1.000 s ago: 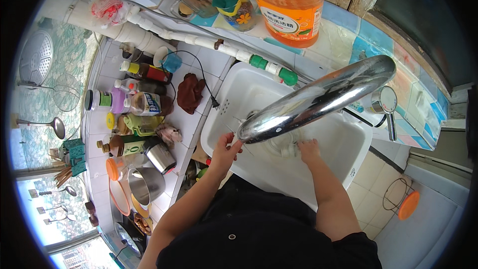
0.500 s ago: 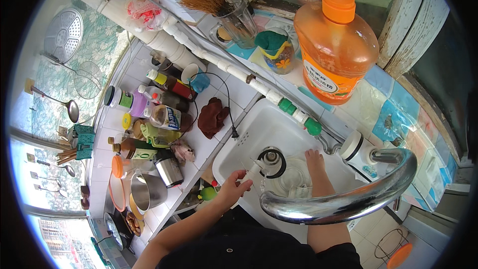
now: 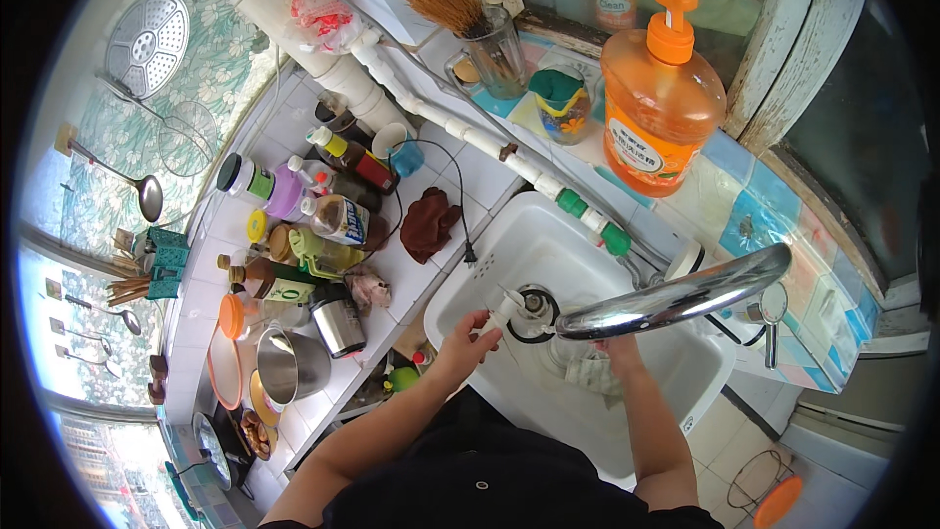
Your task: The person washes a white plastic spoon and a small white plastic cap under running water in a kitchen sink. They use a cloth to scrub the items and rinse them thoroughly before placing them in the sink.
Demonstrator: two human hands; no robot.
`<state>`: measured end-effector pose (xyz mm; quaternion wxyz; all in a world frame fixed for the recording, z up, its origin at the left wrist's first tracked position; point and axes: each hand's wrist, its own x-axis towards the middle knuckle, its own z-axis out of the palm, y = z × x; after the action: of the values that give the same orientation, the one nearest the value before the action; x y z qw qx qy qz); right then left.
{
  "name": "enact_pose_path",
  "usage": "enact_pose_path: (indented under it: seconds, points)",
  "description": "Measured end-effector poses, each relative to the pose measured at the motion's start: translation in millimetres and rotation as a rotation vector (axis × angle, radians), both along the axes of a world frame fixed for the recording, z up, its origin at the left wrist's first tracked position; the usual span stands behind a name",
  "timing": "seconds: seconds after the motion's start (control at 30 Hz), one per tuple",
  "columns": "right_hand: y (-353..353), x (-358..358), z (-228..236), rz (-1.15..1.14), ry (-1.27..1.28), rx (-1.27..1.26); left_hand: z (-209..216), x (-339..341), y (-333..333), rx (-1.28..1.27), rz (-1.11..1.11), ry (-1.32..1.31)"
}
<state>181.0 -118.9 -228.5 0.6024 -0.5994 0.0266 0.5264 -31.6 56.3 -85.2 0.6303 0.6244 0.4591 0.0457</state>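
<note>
My left hand (image 3: 467,346), at the left side of the white sink (image 3: 460,279), is closed round a slim white piece (image 3: 503,314) with thin wire-like strands near it; I cannot make out its kind. Just beyond its tip lie the drain fitting (image 3: 535,305) and a black ring. My right hand (image 3: 619,344) reaches under the curved chrome faucet (image 3: 676,296), which hides most of its fingers. Close to that hand, a pale crumpled cloth (image 3: 592,373) lies in the basin, beside a clear round dish partly covered by the spout.
Bottles, a steel pot (image 3: 292,364) and a thermos (image 3: 338,319) crowd the left counter. A brown cloth (image 3: 430,223) and a black plug (image 3: 470,253) lie near the sink's left rim. An orange pump bottle (image 3: 658,103) stands on the ledge behind a white pipe (image 3: 450,125).
The view has shifted, and the faucet spout now appears nearer the drain. My right hand has moved from the basin's far right side to under the spout. My left hand still holds the white piece.
</note>
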Motion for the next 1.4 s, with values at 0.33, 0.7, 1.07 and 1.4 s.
enact_pose_path:
  seconds: [0.33, 0.7, 1.07, 1.4]
  points:
    - [38.3, -67.3, 202.6, 0.000, 0.293, 0.519, 43.6, -11.5, 15.5, 0.070, -0.109, -0.079]
    - [32.6, -73.9, 260.0, -0.037, 0.079, 0.554, 74.7, -9.4, 13.8, 0.117, -0.257, -0.240]
    - [7.2, -73.1, 263.1, -0.021, -0.093, 0.488, 96.7, -1.8, -0.3, 0.098, -0.269, -0.372]
    - [33.3, -60.1, 266.7, -0.119, 0.008, 0.632, 81.9, -2.8, 7.2, 0.213, -0.190, -0.463]
